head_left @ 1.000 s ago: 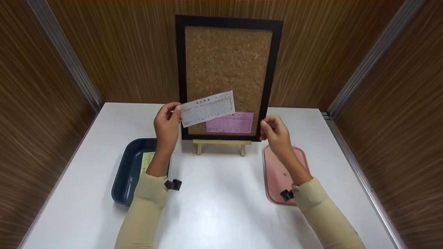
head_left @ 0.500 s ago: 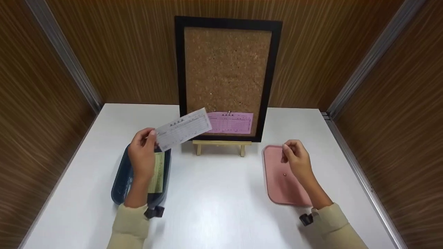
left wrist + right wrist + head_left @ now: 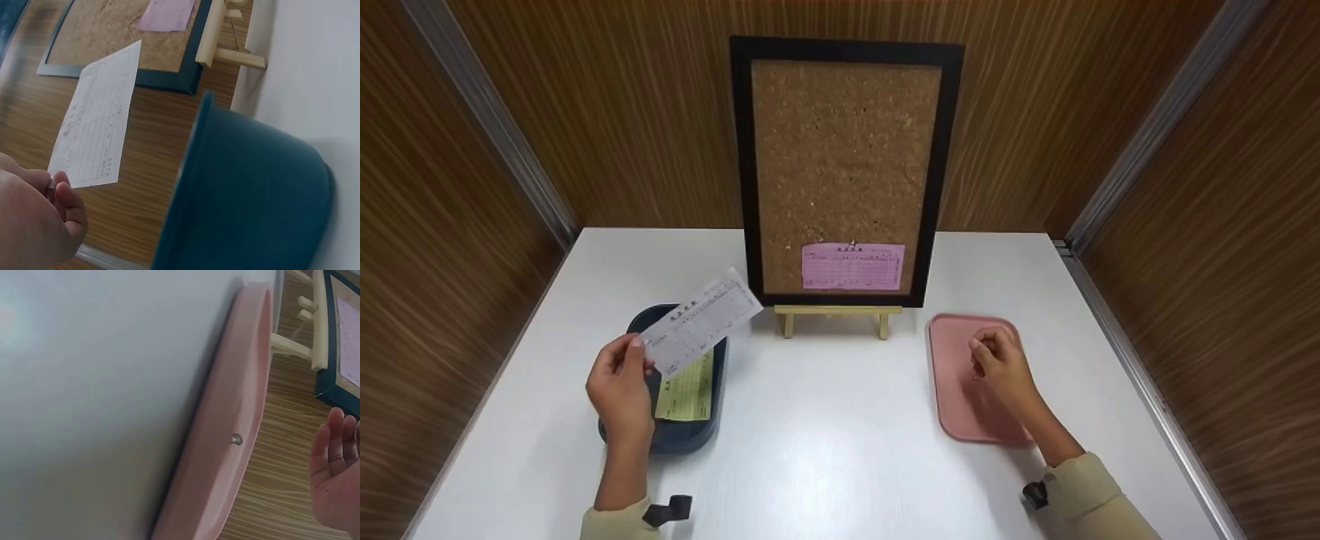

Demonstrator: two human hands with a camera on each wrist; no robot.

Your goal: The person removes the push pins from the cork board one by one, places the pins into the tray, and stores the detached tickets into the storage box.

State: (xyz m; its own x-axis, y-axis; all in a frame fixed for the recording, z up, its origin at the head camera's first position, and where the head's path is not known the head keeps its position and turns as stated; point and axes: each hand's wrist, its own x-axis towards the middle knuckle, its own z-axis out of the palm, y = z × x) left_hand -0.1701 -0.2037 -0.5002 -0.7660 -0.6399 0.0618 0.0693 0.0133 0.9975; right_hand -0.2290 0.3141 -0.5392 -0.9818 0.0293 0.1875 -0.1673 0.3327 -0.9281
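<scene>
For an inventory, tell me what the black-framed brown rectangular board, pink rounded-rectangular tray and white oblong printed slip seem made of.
Brown board: seemingly matte cork, by its speckled grain.
Pink tray: probably smooth plastic, given its uniform colour and rounded rim.
White slip: apparently thin, matte paper, by its fine edge.

White tabletop (image 3: 810, 420) bears blue tray (image 3: 690, 441), easel (image 3: 838, 310) and pink tray (image 3: 954, 409)

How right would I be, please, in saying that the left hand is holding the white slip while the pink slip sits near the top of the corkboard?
Not quite: the pink slip sits near the bottom of the corkboard, not the top, as the head view shows. The left hand is indeed holding the white slip.
</scene>
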